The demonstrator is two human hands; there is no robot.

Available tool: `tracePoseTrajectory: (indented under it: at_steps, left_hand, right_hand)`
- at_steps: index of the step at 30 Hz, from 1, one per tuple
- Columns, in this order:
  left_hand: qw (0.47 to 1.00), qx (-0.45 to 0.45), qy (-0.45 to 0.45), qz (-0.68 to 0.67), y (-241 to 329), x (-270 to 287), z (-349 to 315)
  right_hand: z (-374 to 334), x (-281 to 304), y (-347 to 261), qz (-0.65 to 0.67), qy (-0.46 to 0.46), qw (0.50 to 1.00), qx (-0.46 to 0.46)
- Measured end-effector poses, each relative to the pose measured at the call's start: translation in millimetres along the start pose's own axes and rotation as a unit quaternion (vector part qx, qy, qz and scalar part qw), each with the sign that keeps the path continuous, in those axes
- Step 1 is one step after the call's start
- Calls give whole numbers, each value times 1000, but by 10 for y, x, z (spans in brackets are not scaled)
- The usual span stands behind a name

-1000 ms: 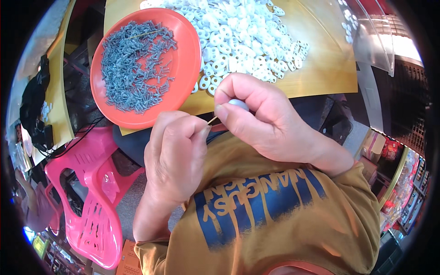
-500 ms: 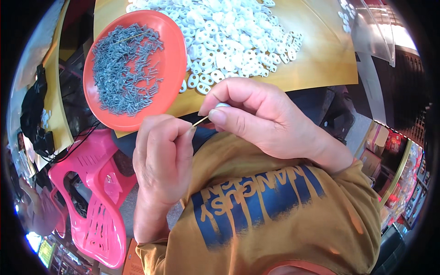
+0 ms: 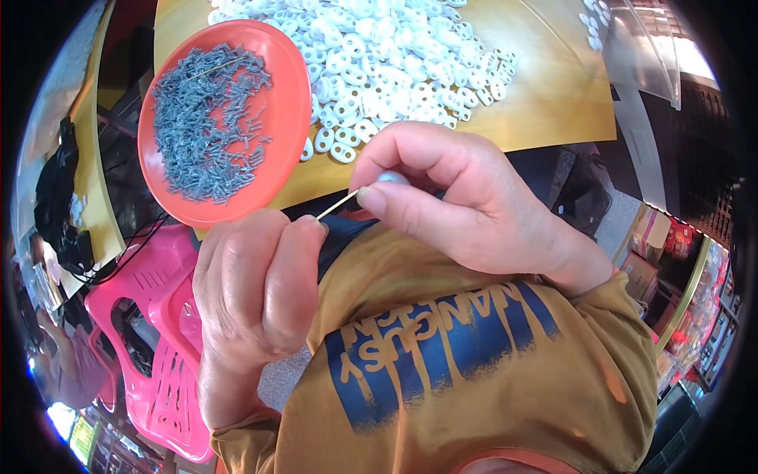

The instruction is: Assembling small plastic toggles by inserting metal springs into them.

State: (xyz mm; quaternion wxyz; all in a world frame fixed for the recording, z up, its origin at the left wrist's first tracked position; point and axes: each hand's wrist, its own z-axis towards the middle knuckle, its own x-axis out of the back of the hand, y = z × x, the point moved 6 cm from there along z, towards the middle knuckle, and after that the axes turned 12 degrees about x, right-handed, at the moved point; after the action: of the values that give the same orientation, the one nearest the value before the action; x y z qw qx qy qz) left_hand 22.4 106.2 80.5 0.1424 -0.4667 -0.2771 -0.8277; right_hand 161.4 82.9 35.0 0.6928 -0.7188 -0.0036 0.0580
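Note:
My left hand (image 3: 257, 280) is closed, its thumb and finger pinching a thin wooden stick (image 3: 338, 206). The stick slants up to the fingertips of my right hand (image 3: 466, 197). There, thumb and forefinger close on a small, pale, rounded plastic piece (image 3: 392, 178), mostly covered by the fingers. Whether the stick's tip sits inside the piece is hidden. Beyond my hands, a heap of white oval plastic pieces with two holes (image 3: 379, 59) covers part of the table. To its left, an orange-red plate (image 3: 284, 118) holds a mass of small metal springs (image 3: 205, 126).
Another thin stick (image 3: 217, 68) lies across the springs. The yellow-brown tabletop (image 3: 553, 103) has its near edge just past my right hand. A pink plastic chair (image 3: 170, 379) stands at lower left. A clear plastic container (image 3: 649, 55) is at far right.
My left hand has shifted left and slightly down, still pinching the stick. My right hand keeps nearly the same place, with more of the pale piece showing.

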Motion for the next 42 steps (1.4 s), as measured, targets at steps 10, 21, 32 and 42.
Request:
tracePoseTrajectory:
  at_steps: [10,21,32,42]
  left_hand:
    - [983,180,25,18,-658,-136,22]
    - [930,295,57,-214,-490,-132,42]
    - [814,350,18,-463,-238,-336,-11]
    - [930,242,98,-258,-86,-256,0]
  right_hand:
    - [51,-60,50,106,12,994,-11]
    - [87,-72,38,194,7,980,-33]
    - [36,-101,-64,140,-6,989,36]
    - [24,-127,-9,63,9,995,72]
